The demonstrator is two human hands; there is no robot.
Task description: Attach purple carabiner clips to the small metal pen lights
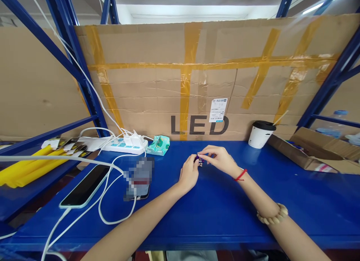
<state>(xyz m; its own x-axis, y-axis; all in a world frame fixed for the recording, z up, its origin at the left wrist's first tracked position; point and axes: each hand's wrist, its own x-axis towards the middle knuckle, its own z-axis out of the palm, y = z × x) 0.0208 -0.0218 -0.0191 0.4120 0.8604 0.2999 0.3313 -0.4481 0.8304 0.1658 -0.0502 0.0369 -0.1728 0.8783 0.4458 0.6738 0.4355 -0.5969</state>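
Head view, from where I sit watching remotely, gives me two bare forearms coming in over the near edge of a blue table [219,219]. On the right arm I see a beaded bracelet [272,215] and, nearer the wrist, a red string [241,175].

Past the wrists, the hands come together above the middle of the table. I see the left hand [189,173] with its fingers curled in, thumb and forefinger closed on a small purple piece [200,162]. The right hand [221,159] reaches in from the other side, thumb and forefinger pinched on the same piece, its other fingers loosely bent. The piece sits between the two sets of fingertips, with a bit showing below them. Fingers cover so much of it that I cannot tell which way it points or how its long axis runs.

Off to the left I make out a phone [87,186] lying face up and slantwise, a white cable [62,216] at its near end, and a second phone [140,178], partly blurred out.

Farther back I see a white power strip [123,145] with a green packet [159,145] just beside it. To the right, a lidded paper cup [260,135] stands next to an open carton [320,150]. Behind everything, I have a taped cardboard panel [140,99] marked LED.
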